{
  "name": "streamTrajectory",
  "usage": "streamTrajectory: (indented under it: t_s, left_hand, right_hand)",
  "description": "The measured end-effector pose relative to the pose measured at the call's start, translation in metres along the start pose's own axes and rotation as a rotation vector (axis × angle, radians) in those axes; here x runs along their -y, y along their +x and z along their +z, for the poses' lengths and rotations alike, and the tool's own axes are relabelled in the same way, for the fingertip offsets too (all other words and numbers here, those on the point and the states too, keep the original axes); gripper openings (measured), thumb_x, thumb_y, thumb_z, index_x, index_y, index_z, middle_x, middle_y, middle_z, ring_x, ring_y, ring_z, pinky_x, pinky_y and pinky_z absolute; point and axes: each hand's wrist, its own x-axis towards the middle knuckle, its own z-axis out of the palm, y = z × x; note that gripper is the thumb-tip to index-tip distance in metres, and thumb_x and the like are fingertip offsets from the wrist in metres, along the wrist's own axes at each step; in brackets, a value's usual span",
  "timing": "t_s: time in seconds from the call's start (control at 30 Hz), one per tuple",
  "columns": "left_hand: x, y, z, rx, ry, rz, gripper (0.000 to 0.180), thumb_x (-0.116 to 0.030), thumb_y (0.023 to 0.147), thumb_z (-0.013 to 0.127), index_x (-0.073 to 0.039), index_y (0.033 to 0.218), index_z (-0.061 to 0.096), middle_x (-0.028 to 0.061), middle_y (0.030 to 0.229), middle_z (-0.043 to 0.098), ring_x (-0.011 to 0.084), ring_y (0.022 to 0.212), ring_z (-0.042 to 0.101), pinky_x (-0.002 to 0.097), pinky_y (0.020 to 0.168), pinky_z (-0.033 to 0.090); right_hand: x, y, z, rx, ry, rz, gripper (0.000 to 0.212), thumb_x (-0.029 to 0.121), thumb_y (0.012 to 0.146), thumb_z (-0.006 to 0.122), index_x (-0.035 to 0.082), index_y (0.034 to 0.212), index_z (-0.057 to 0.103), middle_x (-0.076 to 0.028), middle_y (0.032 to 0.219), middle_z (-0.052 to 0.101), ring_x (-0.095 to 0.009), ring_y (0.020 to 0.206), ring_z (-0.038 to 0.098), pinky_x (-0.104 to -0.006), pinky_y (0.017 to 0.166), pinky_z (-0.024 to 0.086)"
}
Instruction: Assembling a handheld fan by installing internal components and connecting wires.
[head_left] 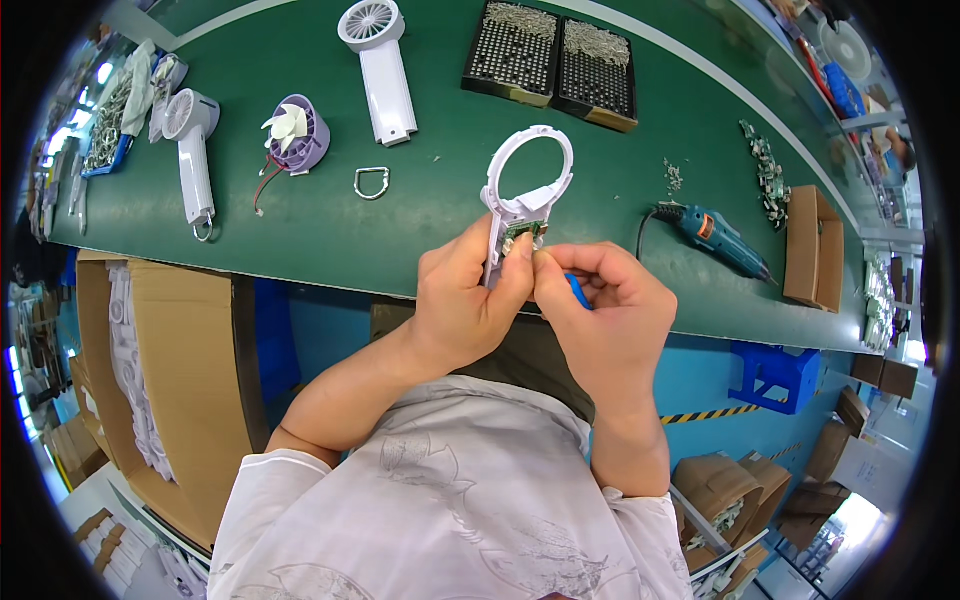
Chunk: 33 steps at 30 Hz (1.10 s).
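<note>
In the head view, the white ring-topped housing (528,206) is held just past 12 o'clock, near the close edge of the green table (440,195). The left hand (462,295) has its grip clasped around the stem, thumb against the circuit board (518,231). The right hand (608,308) has its grip curled about a partly hidden blue object (578,291), fingertips at the board. Uneven thumb pressure could tilt or crack the board; a loosened left grip could let the housing twist.

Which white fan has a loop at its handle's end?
The left fan, left of the purple housing, shows a loop; the upper fan shows none.
</note>
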Motion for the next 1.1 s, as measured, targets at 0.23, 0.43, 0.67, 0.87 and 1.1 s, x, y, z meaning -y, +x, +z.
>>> streamTrajectory:
  t_s: [0.23,0.43,0.67,0.87,1.1]
  left_hand:
    - [0.001,-0.002,0.003,-0.031,-0.031,-0.012,0.016,-0.006,0.095,0.064,0.004,0.107,0.064,0.0074,0.073,0.064,0.01,0.059,0.056,0.0266,0.054,0.047]
    - [0.002,-0.002,0.002,-0.028,0.002,0.03,0.016,-0.006,0.095,0.065,0.005,0.107,0.065,0.008,0.074,0.065,0.0109,0.059,0.058,0.0269,0.054,0.047]
    - [0.004,-0.003,0.003,-0.037,-0.012,0.035,0.015,-0.005,0.094,0.065,0.004,0.105,0.065,0.0091,0.074,0.065,0.0132,0.058,0.059,0.0282,0.054,0.048]
    - [0.004,-0.005,0.001,-0.025,0.062,0.094,0.017,-0.004,0.094,0.064,0.005,0.108,0.064,0.0112,0.077,0.066,0.0166,0.06,0.063,0.0299,0.056,0.05]
    - [0.001,-0.004,0.001,-0.015,0.116,0.175,0.032,-0.002,0.094,0.062,0.007,0.125,0.061,0.0109,0.082,0.069,0.0169,0.065,0.066,0.0289,0.06,0.052]
  right_hand:
    - [-0.007,0.002,0.0,-0.035,-0.122,-0.202,0.008,-0.002,0.08,0.077,-0.002,0.086,0.071,-0.007,0.082,0.068,-0.008,0.065,0.064,-0.0219,0.056,0.053]
    - [-0.01,0.0,0.003,-0.037,0.042,-0.093,0.011,-0.004,0.081,0.075,-0.006,0.088,0.067,-0.007,0.081,0.068,-0.008,0.069,0.066,-0.0205,0.058,0.054]
    - [-0.004,0.0,0.0,0.019,0.122,0.122,0.01,-0.002,0.084,0.072,-0.008,0.089,0.065,-0.007,0.082,0.069,-0.008,0.068,0.066,-0.0213,0.058,0.055]
    - [0.007,0.0,-0.002,0.071,0.165,0.25,0.014,0.005,0.087,0.071,-0.007,0.091,0.065,-0.007,0.079,0.069,-0.007,0.065,0.065,-0.0217,0.054,0.055]
    - [0.004,-0.003,0.0,0.034,0.147,0.227,0.012,0.004,0.085,0.071,-0.006,0.089,0.066,-0.004,0.074,0.068,-0.006,0.062,0.064,-0.0203,0.053,0.052]
